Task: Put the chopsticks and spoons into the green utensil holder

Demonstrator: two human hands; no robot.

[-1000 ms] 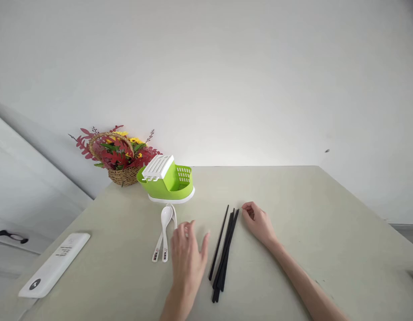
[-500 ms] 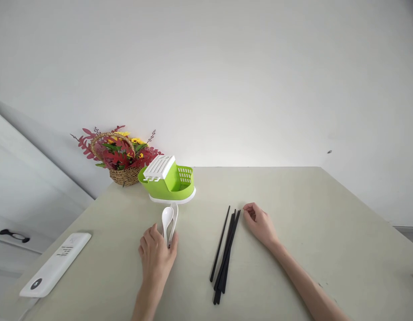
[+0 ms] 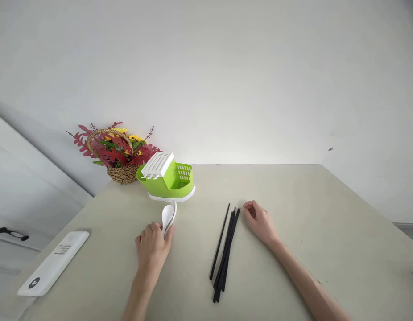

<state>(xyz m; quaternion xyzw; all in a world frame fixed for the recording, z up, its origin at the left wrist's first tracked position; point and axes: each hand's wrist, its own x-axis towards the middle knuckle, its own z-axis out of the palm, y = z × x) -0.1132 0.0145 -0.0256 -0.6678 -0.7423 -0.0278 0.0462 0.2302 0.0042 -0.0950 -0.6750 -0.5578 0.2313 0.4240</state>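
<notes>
My left hand point(image 3: 153, 245) grips the handles of the white spoons point(image 3: 167, 216), whose bowls point away from me, close together. Just beyond them stands a green and white utensil holder point(image 3: 169, 183) with a slotted top over one end and a latticed wall at the other. Several black chopsticks point(image 3: 225, 254) lie in a loose bunch on the table between my hands. My right hand point(image 3: 259, 220) rests on the table just right of the chopsticks' far ends, fingers curled in, with nothing visible in it.
A wicker basket point(image 3: 122, 174) of red and yellow flowers stands behind the holder at the back left. A white power strip point(image 3: 55, 263) lies on the table's left side. The wall point(image 3: 246, 89) rises behind the table point(image 3: 300, 191), and a white cabinet point(image 3: 32, 187) is at the left.
My left hand has closed on the spoon handles and drawn the spoons together. The right hand stays in place, and the view has shifted slightly.
</notes>
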